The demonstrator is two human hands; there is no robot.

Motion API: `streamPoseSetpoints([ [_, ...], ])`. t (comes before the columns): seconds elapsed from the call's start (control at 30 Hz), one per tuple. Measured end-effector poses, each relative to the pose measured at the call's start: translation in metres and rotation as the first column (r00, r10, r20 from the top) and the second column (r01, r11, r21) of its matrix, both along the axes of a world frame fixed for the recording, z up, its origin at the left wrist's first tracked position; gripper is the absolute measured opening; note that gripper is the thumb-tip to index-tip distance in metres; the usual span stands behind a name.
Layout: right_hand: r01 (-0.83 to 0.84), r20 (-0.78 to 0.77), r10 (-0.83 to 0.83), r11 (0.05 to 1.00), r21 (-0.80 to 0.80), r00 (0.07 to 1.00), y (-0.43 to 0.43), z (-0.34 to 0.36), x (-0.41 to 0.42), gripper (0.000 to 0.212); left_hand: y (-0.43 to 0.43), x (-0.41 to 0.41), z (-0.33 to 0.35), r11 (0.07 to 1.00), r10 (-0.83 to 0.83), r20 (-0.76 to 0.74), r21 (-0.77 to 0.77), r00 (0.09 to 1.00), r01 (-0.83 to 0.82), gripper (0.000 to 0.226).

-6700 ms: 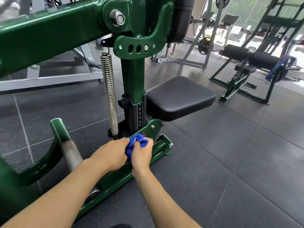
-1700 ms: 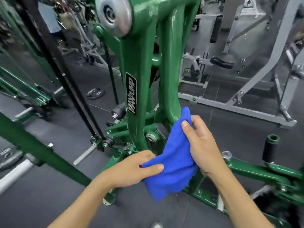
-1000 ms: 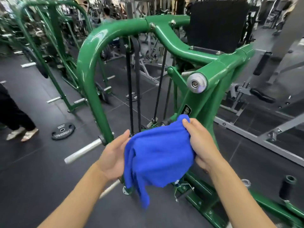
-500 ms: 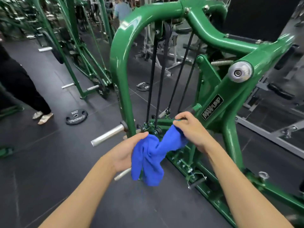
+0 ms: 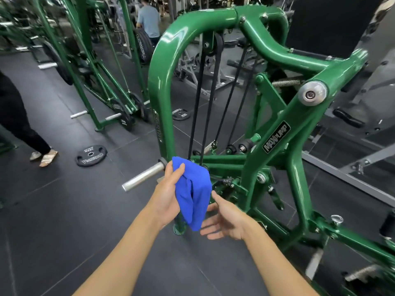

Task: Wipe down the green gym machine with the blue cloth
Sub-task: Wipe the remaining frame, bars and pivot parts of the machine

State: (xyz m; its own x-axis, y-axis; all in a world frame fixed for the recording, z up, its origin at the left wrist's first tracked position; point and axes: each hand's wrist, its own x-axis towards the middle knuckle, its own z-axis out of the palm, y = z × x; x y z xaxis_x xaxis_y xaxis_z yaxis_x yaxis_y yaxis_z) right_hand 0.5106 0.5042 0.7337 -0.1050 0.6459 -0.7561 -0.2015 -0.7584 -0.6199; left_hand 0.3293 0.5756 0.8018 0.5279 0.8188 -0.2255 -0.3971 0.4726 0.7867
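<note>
The left hand [image 5: 168,195] is gripping the bunched blue microfibre cloth [image 5: 193,197] near its top, the thumb lying across the front fold, so that the rest is hanging freely. The cloth is not pressing on any painted surface. It is hanging low in front of the arched upright of the glossy green tubular steel gym machine [image 5: 159,82], beside the short chrome weight peg [image 5: 142,177]. The right hand [image 5: 226,221] is lying open, palm up and fingers spread, holding nothing, just beside and below the hanging tail. Whether it is touching the fabric cannot be told. This arrangement is suggesting that the cloth is being gathered into a pad for wiping, probably for the arched tube or the lower cross-members, though that is a judgement only. The cloth is hiding the left fingers and the stretch of upright directly behind it. The black cables [image 5: 198,103] are running down from the top pulley to fittings that the cloth is partly masking. The right and bottom edges are cutting the machine off, and the lower right corner is blurring. The label on the arched upright is proving too foreshortened to read, while the black MAXPUMP nameplate [image 5: 275,137] on the slanted member is showing clearly.
</note>
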Motion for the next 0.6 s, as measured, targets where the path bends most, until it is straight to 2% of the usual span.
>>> streamPoseSetpoints([
  [0.07,-0.058,-0.087,0.06,0.998,0.02,0.994,0.003,0.001,-0.004,0.083,0.0,-0.007,0.004,1.0,0.004,0.009,0.029,1.0,-0.005,0.027],
  [0.1,-0.041,-0.117,0.047,0.997,0.058,0.992,0.004,0.003,-0.008,0.077,-0.001,-0.011,0.006,0.999,0.001,0.014,0.044,1.0,-0.002,0.026],
  [0.17,0.118,-0.137,-0.096,0.98,0.162,0.986,0.012,0.008,-0.014,0.047,-0.003,-0.017,0.011,0.998,0.001,0.033,0.055,0.999,-0.003,0.025],
  [0.27,0.338,-0.11,-0.319,0.881,0.332,0.941,0.024,0.016,-0.02,0.013,-0.003,-0.028,0.014,0.999,0.02,0.077,0.037,0.997,-0.023,0.028],
  [0.37,0.532,-0.257,-0.466,0.761,0.372,0.847,0.031,0.026,-0.017,0.013,0.003,-0.039,0.015,0.999,0.034,0.038,0.042,0.999,-0.035,0.031],
  [0.43,0.615,-0.307,-0.533,0.69,0.381,0.788,0.033,0.034,-0.011,0.01,0.008,-0.045,0.016,0.996,0.024,-0.019,0.089,1.0,-0.022,0.023],
  [0.53,0.63,-0.243,-0.593,0.632,0.451,0.768,0.034,0.045,-0.004,0.012,0.014,-0.047,0.019,0.986,0.045,-0.099,0.163,0.994,-0.029,0.023],
  [0.6,0.613,-0.18,-0.617,0.618,0.492,0.766,0.033,0.05,0.003,0.011,0.018,-0.046,0.018,0.98,0.117,-0.119,0.175,0.986,-0.095,0.03],
])
